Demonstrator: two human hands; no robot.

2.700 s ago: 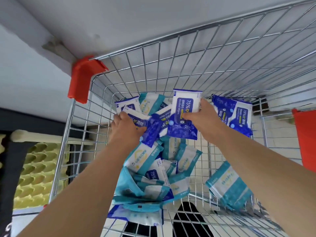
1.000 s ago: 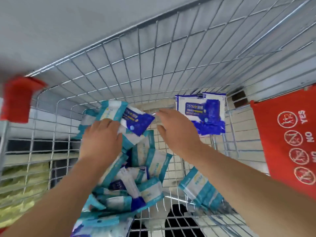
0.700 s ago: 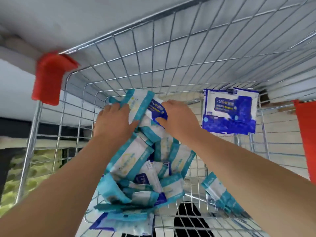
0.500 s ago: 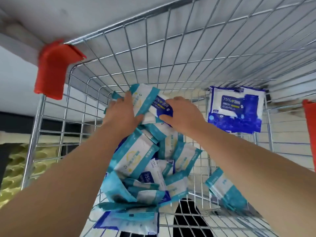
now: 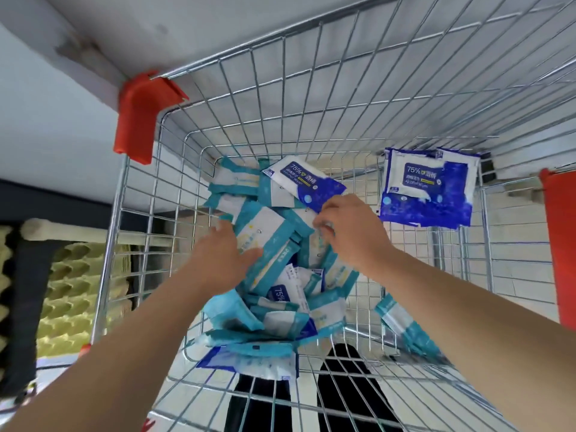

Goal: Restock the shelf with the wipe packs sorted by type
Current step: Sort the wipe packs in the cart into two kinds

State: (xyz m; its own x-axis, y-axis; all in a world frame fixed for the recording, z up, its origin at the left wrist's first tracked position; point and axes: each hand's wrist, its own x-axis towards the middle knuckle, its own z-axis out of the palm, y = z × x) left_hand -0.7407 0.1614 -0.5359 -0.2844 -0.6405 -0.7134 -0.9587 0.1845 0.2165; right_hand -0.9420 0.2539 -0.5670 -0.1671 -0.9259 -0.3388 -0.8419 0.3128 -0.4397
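A heap of teal-and-white wipe packs [image 5: 274, 294] lies in the wire shopping cart [image 5: 311, 88], with a few dark blue 75% alcohol packs mixed in. My left hand [image 5: 223, 260] rests flat, fingers spread, on the topmost teal pack [image 5: 271, 235]. My right hand [image 5: 352, 232] pinches the near corner of a dark blue alcohol pack [image 5: 304, 183] lying at the heap's far end. A small stack of dark blue alcohol packs [image 5: 427, 188] leans apart at the cart's far right. One teal pack [image 5: 405, 328] lies alone near the right side.
Red plastic guards sit on the cart's far left corner [image 5: 143, 116] and right edge [image 5: 561, 244]. Yellow egg-crate foam [image 5: 71, 291] lies outside the cart on the left. Dark legs [image 5: 343, 394] show below the cart's wire floor. A grey wall stands beyond the cart.
The dark blue pack between my hands has come out on top of the heap, farther away. My left hand slid down and flattened on a teal pack. The view shifted slightly.
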